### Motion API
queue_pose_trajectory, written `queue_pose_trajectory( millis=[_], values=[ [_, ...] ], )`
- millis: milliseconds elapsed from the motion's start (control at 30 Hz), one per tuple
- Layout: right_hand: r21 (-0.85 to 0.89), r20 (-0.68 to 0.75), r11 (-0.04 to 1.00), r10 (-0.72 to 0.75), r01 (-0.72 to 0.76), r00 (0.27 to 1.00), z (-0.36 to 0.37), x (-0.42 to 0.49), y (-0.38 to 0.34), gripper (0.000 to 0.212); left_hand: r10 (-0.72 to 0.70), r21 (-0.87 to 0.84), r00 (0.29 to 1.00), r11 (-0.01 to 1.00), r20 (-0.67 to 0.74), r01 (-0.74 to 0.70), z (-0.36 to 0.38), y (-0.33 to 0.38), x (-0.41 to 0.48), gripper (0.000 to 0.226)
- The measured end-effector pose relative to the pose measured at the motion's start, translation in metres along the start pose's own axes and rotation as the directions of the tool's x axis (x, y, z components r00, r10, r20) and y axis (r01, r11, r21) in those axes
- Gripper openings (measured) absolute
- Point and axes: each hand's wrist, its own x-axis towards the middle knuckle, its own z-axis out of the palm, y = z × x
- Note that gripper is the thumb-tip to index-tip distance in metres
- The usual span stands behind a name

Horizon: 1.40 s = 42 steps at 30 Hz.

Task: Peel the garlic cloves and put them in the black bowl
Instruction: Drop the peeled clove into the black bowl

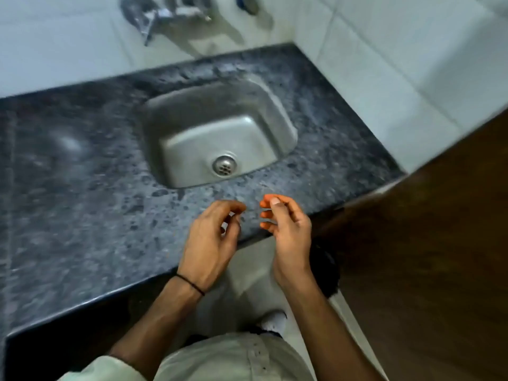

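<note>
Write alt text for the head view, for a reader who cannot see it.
A left hand and a right hand hover with loosely curled fingers over the front edge of a dark speckled counter. Behind them sits a steel sink below a wall tap.

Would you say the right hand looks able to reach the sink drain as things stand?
Probably yes: the right hand hovers at the counter edge before the sink, with nothing between it and the drain.

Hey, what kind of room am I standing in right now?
Most likely a kitchen or wash area. A small square stainless-steel sink is set into a dark speckled stone counter, with a blurred chrome tap mounted on the pale tiled wall behind it.
</note>
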Motion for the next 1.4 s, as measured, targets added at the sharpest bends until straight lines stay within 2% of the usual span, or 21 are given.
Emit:
queue_pose_trajectory(
  millis=[100, 200, 400, 533, 733, 900, 967, 1033, 1067, 1133, 1233, 1333, 1400],
  values=[
    [0.011, 0.145, 1.0, 0.009, -0.01, 0.989, 0.067, -0.016, -0.008, 0.017, -0.037, -0.032, 0.984, 0.999, -0.175, 0.032, -0.063, -0.021, -0.009, 0.02],
    [0.03, 0.302, 0.999, 0.033, -0.044, 0.953, 0.132, -0.04, -0.008, 0.019, -0.101, -0.098, 0.934, 0.993, -0.344, 0.071, -0.121, -0.048, -0.026, 0.022],
    [-0.066, 0.583, 0.993, 0.119, -0.099, 0.804, 0.241, -0.098, 0.019, 0.017, -0.254, -0.169, 0.755, 0.967, -0.605, 0.19, -0.21, -0.106, -0.083, 0.023],
    [-0.173, 0.721, 0.98, 0.196, -0.101, 0.664, 0.288, -0.134, 0.046, 0.019, -0.356, -0.232, 0.579, 0.932, -0.733, 0.279, -0.243, -0.127, -0.127, 0.022],
    [-0.359, 0.848, 0.927, 0.374, -0.112, 0.376, 0.336, -0.19, 0.092, 0.021, -0.466, -0.327, 0.259, 0.837, -0.846, 0.438, -0.263, -0.132, -0.209, 0.021],
    [-0.506, 0.851, 0.859, 0.511, -0.073, 0.121, 0.351, -0.233, 0.13, 0.021, -0.518, -0.473, -0.072, 0.705, -0.852, 0.529, -0.252, -0.125, -0.275, 0.027],
    [-0.544, 0.837, 0.838, 0.545, -0.032, 0.04, 0.35, -0.249, 0.144, 0.02, -0.533, -0.549, -0.203, 0.642, -0.821, 0.535, -0.242, -0.119, -0.297, 0.029],
    [-0.559, 0.829, 0.829, 0.559, 0.013, 0.002, 0.348, -0.261, 0.159, 0.019, -0.534, -0.59, -0.278, 0.601, -0.798, 0.539, -0.233, -0.113, -0.311, 0.027],
    [-0.567, 0.821, 0.822, 0.569, 0.054, -0.041, 0.346, -0.271, 0.169, 0.018, -0.511, -0.608, -0.339, 0.58, -0.79, 0.543, -0.227, -0.108, -0.319, 0.026],
    [-0.524, 0.829, 0.831, 0.548, 0.184, -0.112, 0.339, -0.284, 0.19, 0.016, -0.48, -0.655, -0.445, 0.545, -0.756, 0.524, -0.214, -0.1, -0.332, 0.024],
    [-0.275, 0.884, 0.85, 0.407, 0.449, -0.229, 0.326, -0.292, 0.218, 0.013, -0.484, -0.732, -0.557, 0.537, -0.675, 0.42, -0.198, -0.096, -0.347, 0.025],
    [0.047, 0.893, 0.785, 0.244, 0.618, -0.379, 0.317, -0.292, 0.234, 0.012, -0.479, -0.743, -0.59, 0.563, -0.65, 0.362, -0.192, -0.096, -0.357, 0.039],
    [0.13, 0.881, 0.759, 0.207, 0.639, -0.425, 0.315, -0.299, 0.237, 0.017, -0.457, -0.731, -0.596, 0.576, -0.66, 0.367, -0.191, -0.098, -0.365, 0.042]
  ],
)
